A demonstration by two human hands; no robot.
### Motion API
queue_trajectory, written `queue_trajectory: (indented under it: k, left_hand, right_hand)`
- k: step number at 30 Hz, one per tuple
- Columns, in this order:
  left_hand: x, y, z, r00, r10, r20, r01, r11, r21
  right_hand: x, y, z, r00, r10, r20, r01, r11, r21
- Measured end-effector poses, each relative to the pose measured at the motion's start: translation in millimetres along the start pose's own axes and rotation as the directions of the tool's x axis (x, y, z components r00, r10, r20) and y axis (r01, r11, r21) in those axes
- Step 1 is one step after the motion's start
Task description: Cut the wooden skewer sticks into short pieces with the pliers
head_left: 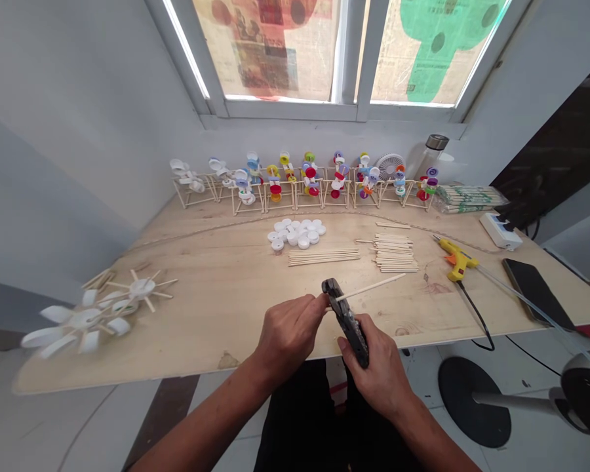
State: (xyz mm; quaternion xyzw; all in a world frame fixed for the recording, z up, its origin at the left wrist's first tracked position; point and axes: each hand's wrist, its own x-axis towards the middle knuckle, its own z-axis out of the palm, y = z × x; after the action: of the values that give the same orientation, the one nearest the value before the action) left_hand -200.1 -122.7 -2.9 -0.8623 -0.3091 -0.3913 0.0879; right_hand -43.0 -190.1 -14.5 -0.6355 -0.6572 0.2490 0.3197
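Plywood counter (201, 314) against a grey wall, below a window (339, 52) covered with newspaper and coloured paper cutouts. Tile floor below; round black stand base (472, 400) on it, right of the counter.

Far edge of counter: row of stick frames (295, 193) side by side, most carrying coloured bottle caps. Behind the right end, a small white fan (390, 167) and a glass bottle (432, 157) with a metal lid.

Left side: two stick-and-cap wheels (88, 318), the nearer one blurred. Mid-counter: heap of white bottle caps (295, 233), just beside a thin bundle of sticks (324, 257); a looser stack of sticks (396, 252) to the right. Right side: yellow glue gun (457, 260) with black cord, wrapped pack of sticks (469, 198), white power strip (500, 231), dark phone (535, 292).

Both hands above the near edge, close together. Right hand (373, 367) wrapped firmly around black pliers (351, 321). Left hand (288, 334) pinches a wooden stick (368, 289) at the pliers' head, the stick's free end pointing toward the right-hand stack. Cannot tell whether the stick sits between the jaws.
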Motion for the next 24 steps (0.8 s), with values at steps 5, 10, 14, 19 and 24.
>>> queue_trajectory:
  k: [5,10,14,19,24]
  left_hand:
    - [1.0,0.3,-1.5,1.000,0.003,0.022,-0.003,1.000,-0.008]
    - [0.7,-1.0,-1.2,0.999,0.008,0.042,-0.007,1.000,-0.011]
    - [0.7,-1.5,-0.5,0.999,0.010,0.040,-0.009,0.999,-0.039]
    - [0.6,-1.3,-0.9,0.998,-0.009,0.059,0.012,0.998,-0.056]
    - [-1.0,-2.3,-0.6,0.996,-0.032,0.080,0.038,0.997,-0.065]
  right_hand:
    - [-0.6,-0.6,-0.1,1.000,0.007,-0.006,-0.007,1.000,0.015]
    - [-0.4,1.0,1.0,1.000,0.010,0.004,-0.010,1.000,0.027]
    - [-0.2,2.3,1.6,1.000,0.015,0.010,-0.015,0.999,0.043]
    - [0.1,1.6,1.1,1.000,0.014,0.023,-0.015,0.999,0.045]
    - [1.0,1.4,1.5,1.000,0.000,0.017,-0.001,0.999,0.044]
